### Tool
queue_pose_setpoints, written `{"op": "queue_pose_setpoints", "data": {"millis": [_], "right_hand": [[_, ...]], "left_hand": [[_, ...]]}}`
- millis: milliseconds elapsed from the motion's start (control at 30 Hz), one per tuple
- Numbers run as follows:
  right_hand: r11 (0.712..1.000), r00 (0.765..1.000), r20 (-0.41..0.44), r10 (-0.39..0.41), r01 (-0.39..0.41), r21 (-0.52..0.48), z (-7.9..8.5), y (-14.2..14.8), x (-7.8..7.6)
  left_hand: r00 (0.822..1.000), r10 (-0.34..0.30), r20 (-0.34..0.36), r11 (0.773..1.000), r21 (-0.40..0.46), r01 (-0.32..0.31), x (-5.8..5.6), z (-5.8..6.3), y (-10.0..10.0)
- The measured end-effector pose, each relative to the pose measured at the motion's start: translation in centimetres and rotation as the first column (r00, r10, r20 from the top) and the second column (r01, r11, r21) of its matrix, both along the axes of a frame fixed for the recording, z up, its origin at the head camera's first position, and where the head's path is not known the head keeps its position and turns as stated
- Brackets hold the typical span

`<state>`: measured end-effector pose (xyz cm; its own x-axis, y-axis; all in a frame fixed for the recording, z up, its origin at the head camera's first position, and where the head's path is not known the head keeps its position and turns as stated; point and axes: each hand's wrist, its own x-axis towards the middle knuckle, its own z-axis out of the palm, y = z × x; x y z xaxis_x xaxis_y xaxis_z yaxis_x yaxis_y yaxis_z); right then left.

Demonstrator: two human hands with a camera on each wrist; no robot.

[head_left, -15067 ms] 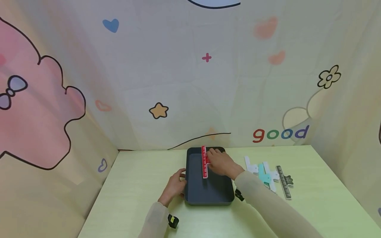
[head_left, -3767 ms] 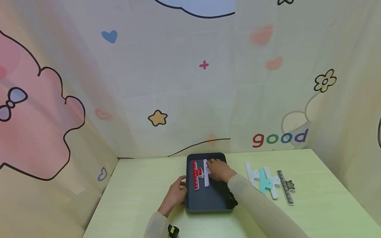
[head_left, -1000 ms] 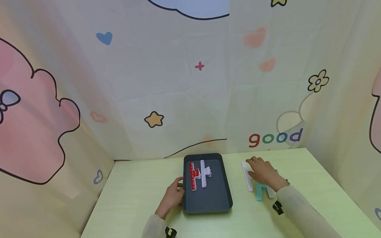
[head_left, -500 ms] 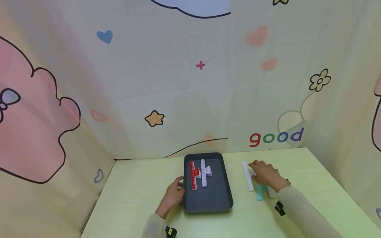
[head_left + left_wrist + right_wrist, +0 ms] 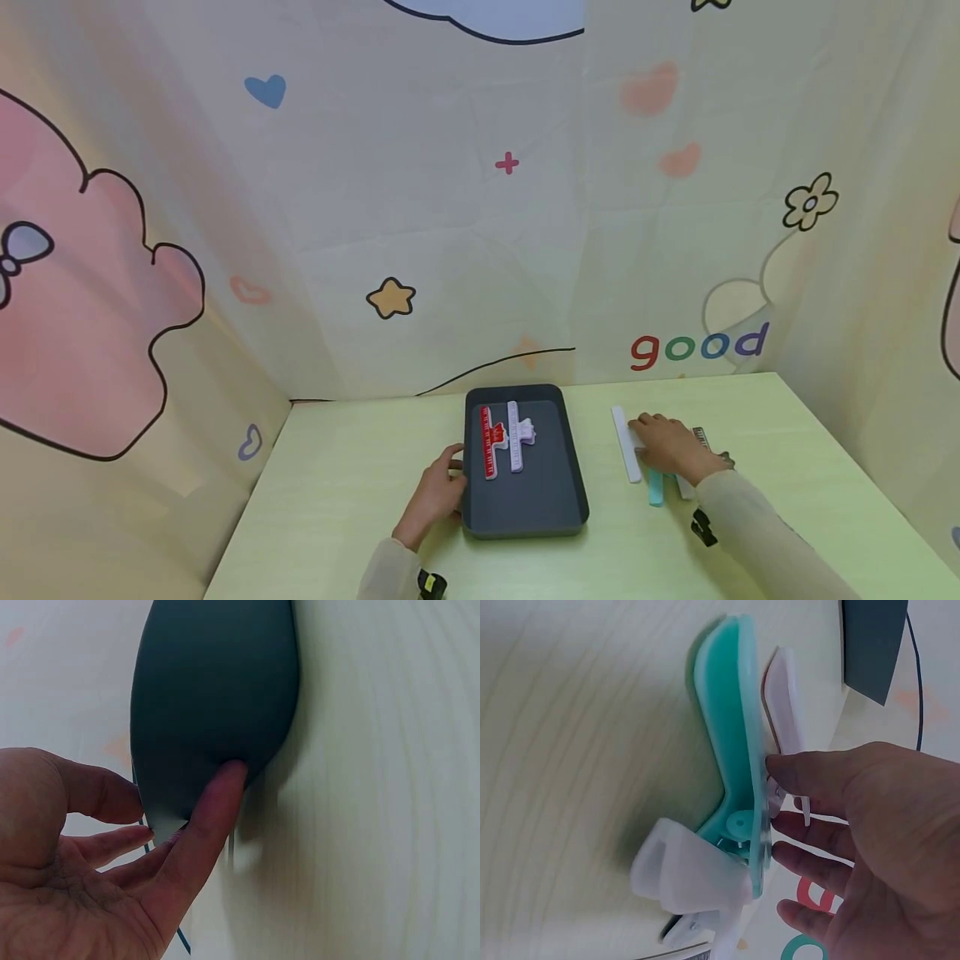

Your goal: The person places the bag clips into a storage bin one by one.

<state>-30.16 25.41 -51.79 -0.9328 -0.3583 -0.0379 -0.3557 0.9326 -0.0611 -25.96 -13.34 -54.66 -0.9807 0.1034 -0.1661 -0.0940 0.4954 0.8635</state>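
Observation:
My left hand (image 5: 433, 495) touches the left wall of a dark grey tray (image 5: 528, 510); in the left wrist view its fingers lie loosely spread against that wall. A red ruler clip (image 5: 487, 450) and a pale lilac one (image 5: 515, 442) lie side by side inside the tray. To the tray's right, my right hand (image 5: 666, 443) pinches a white ruler clip (image 5: 626, 446) around its handle, which the hand hides from above. The right wrist view has thumb and fingers on either side of that handle, close behind a teal clip (image 5: 739, 727).
Another white clip (image 5: 684, 487) lies under the right wrist, beside the teal one. A black ruler clip (image 5: 701, 437), partly covered by the arm, is farther right. A printed curtain (image 5: 465, 208) rises behind the pale table (image 5: 337, 500).
The lilac clip, under the right hand earlier, now lies free beside the red one. The right hand moved right to the loose clips and has lowered slightly onto the white one. The left hand stays put.

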Motion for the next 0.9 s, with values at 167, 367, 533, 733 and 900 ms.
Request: {"op": "queue_pose_setpoints", "data": {"millis": [167, 367, 533, 733, 900], "right_hand": [[1.000, 0.999, -0.030, 0.014, -0.014, 0.007, -0.4, 0.0, -0.1], [1.000, 0.999, -0.048, 0.011, -0.010, 0.010, -0.8, 0.0, -0.1], [1.000, 0.998, -0.067, 0.004, -0.003, 0.013, -1.2, 0.0, -0.2], [1.000, 0.997, -0.076, 0.003, -0.002, 0.005, -1.5, 0.0, -0.3], [1.000, 0.994, -0.105, 0.005, -0.005, 0.003, -1.5, -0.3, -0.4]], "left_hand": [[1.000, -0.006, -0.004, 1.000, 0.009, 0.006, 0.0, -0.1, -0.1], [1.000, -0.011, -0.003, 1.000, 0.022, 0.011, 0.0, -0.2, -0.1], [1.000, -0.010, -0.006, 1.000, 0.021, 0.010, 0.1, 0.0, -0.1], [1.000, -0.005, 0.007, 1.000, 0.017, 0.005, 0.1, 0.1, 0.0], [1.000, -0.005, 0.004, 1.000, 0.022, 0.005, 0.2, 0.2, 0.0]]}}
